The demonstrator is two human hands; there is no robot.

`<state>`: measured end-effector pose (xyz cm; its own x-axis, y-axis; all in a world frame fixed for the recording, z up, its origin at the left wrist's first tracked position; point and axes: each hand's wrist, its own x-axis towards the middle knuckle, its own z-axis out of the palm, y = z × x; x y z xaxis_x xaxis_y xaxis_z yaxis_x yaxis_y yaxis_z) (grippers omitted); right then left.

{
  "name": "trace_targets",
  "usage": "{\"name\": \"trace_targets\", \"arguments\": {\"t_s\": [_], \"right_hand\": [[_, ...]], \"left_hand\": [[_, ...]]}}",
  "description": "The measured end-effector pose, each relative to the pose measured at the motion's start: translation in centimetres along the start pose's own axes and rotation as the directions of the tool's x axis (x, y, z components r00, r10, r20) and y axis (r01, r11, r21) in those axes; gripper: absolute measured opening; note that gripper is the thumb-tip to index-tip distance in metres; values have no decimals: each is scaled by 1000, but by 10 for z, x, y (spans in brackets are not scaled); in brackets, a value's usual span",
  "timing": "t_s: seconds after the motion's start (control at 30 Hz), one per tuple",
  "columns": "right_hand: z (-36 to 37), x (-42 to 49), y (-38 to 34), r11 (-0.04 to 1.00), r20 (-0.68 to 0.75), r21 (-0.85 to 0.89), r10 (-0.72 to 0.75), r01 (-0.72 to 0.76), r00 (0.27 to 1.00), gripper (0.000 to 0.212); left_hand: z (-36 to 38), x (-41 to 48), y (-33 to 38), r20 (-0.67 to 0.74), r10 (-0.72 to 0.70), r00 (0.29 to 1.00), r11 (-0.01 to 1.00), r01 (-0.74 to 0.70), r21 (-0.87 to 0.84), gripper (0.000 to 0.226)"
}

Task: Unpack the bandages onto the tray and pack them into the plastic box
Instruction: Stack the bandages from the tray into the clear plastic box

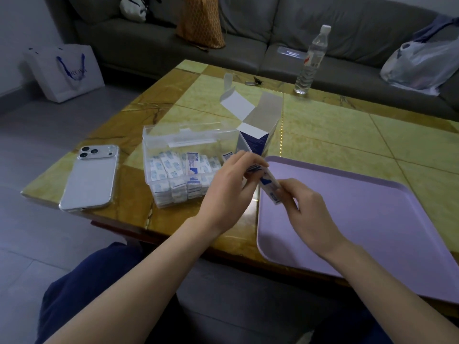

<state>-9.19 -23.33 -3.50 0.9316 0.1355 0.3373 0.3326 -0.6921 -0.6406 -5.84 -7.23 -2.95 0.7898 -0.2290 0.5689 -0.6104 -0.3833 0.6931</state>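
1. One smartphone (90,178) lies flat at nine o'clock of the clear plastic box (188,135), probably parked out of the way.
2. The box stands with its lid open and holds rows of wrapped bandages (173,167), so packing looks well advanced.
3. The left hand (231,184) pinches the upper end of a wrapped bandage strip (269,186).
4. The strip hangs above the tray's left rim, at three o'clock of the box. Its long axis runs from eleven to five o'clock, printed face up. Holding both ends likely squares it for packing.
5. The opened cardboard carton (258,130) stands at twelve o'clock of the hands, flaps up.
6. The right hand (305,209) pinches the strip's lower end.
7. The lilac tray (360,219) lies at three o'clock of the hands.
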Motion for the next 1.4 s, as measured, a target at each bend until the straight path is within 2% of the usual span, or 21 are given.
{"name": "trace_targets", "arguments": {"t_s": [0.13, 0.27, 0.43, 0.53, 0.63, 0.73, 0.83, 0.9, 1.03, 1.1, 1.17, 1.3, 1.4], "right_hand": [[7, 32, -32, 985, -98, -102, -150, 140, 984, 20], [19, 63, -60, 936, -24, -256, -256, 241, 966, 22], [33, 88, -96, 955, 109, -178, -221, 238, 969, 18], [38, 94, -109, 957, 153, -192, -191, 219, 970, 16], [40, 100, -115, 960, 182, -217, -137, 176, 974, 16], [36, 116, -107, 975, 165, -220, 1, 36, 986, 14], [41, 136, -78, 940, 104, -325, 147, -106, 984, 20], [50, 143, -61, 904, 123, -387, 244, -179, 962, 24], [66, 149, -51, 817, 206, -508, 423, -273, 883, 31], [71, 152, -51, 806, 244, -505, 477, -309, 844, 38], [77, 153, -52, 798, 276, -495, 518, -343, 810, 36], [88, 154, -51, 769, 333, -571, 538, -288, 775, 35], [92, 156, -48, 754, 343, -609, 530, -246, 775, 29]], "left_hand": [[-26, 8, -3, -93, 40, 995, 999, -41, -1, 15], [-51, 12, -16, -189, 68, 980, 996, -57, 64, 16], [-82, 15, -32, -235, 57, 970, 994, -32, 106, 17], [-94, 12, -40, -243, 25, 970, 993, 5, 119, 18], [-102, 8, -47, -219, 2, 976, 982, 40, 186, 21], [-110, 3, -58, -242, -144, 959, 929, 216, 302, 28], [-118, -2, -68, -291, -409, 865, 817, 489, 304, 32], [-121, -5, -71, -268, -533, 803, 748, 595, 295, 34], [-122, -9, -74, -221, -577, 786, 720, 618, 315, 35], [-122, -10, -73, -207, -583, 786, 724, 618, 306, 35], [-122, -11, -74, -204, -582, 787, 728, 616, 300, 35], [-124, -12, -74, -193, -579, 792, 732, 610, 305, 37], [-124, -12, -75, -182, -584, 791, 728, 610, 313, 37]]}}
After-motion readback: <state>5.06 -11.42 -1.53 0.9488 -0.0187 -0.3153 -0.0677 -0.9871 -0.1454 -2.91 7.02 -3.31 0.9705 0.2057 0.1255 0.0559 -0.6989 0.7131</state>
